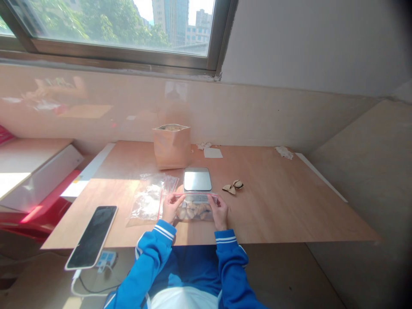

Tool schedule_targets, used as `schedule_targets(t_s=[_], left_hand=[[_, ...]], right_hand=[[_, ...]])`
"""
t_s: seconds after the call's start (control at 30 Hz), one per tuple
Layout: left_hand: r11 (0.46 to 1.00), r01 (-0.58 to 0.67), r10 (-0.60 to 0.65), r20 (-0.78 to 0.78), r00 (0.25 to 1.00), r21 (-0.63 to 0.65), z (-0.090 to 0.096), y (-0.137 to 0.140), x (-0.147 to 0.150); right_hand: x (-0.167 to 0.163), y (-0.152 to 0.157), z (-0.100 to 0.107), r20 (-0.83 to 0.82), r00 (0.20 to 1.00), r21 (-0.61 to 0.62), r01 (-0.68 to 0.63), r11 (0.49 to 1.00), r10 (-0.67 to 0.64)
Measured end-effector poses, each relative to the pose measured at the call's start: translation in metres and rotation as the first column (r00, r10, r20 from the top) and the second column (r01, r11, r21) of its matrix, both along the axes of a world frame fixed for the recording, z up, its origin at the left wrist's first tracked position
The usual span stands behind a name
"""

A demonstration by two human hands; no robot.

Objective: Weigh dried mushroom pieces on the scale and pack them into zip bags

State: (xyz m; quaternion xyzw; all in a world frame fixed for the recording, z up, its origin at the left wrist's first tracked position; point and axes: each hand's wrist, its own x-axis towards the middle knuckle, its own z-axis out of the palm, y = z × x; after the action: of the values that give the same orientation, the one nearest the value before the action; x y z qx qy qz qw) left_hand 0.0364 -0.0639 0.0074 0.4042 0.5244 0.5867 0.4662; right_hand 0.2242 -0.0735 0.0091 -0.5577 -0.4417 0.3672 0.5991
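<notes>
A clear zip bag (pixel 197 216) with several pale brown, nut-like pieces inside lies at the front middle of the table. My left hand (pixel 171 208) pinches the left end of its red-edged top between thumb and fingers. At the right end of the same edge, my right hand (pixel 220 211) pinches it in the same way. Just beyond the bag sits a small scale (pixel 197 179) with a silvery plate; its near part shows through the plastic. Flat, clear zip bags (pixel 146 199) with red strips lie left of my left hand.
Behind the scale stands an open brown paper bag (pixel 172 148), filled near its top. Dark-edged shell-like pieces (pixel 233 187) lie to the right. A phone (pixel 92 238) with a cable overhangs the table's front left edge. Crumpled tissue (pixel 284 152) and a white paper (pixel 213 152) lie near the wall.
</notes>
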Motion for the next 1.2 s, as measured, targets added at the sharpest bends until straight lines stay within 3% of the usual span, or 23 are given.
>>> schedule_targets(t_s=[0.2, 0.43, 0.67, 1.0, 1.2], left_hand=[[0.997, 0.082, -0.082, -0.004, 0.997, -0.001, 0.008, -0.002, 0.002], [0.999, 0.044, -0.042, 0.089, 0.995, -0.026, 0.018, -0.006, 0.003], [0.999, -0.019, 0.019, 0.018, 1.0, -0.031, 0.022, -0.008, 0.006], [0.999, 0.041, -0.042, -0.051, 0.998, -0.028, 0.027, -0.013, 0.006], [1.0, 0.007, -0.002, -0.166, 0.986, 0.029, 0.031, -0.017, 0.007]], right_hand=[[0.001, 0.001, 0.0, -0.042, 0.996, -0.017, 0.075, 0.997, -0.076], [0.0, 0.001, 0.003, -0.037, 0.997, -0.008, 0.074, 0.997, -0.074], [0.001, 0.0, 0.0, -0.042, 0.999, -0.009, 0.029, 1.0, -0.029], [-0.001, -0.006, 0.011, -0.046, 0.998, -0.056, 0.035, 0.998, -0.037], [0.0, -0.007, 0.01, -0.042, 0.999, -0.067, 0.007, 0.998, -0.01]])
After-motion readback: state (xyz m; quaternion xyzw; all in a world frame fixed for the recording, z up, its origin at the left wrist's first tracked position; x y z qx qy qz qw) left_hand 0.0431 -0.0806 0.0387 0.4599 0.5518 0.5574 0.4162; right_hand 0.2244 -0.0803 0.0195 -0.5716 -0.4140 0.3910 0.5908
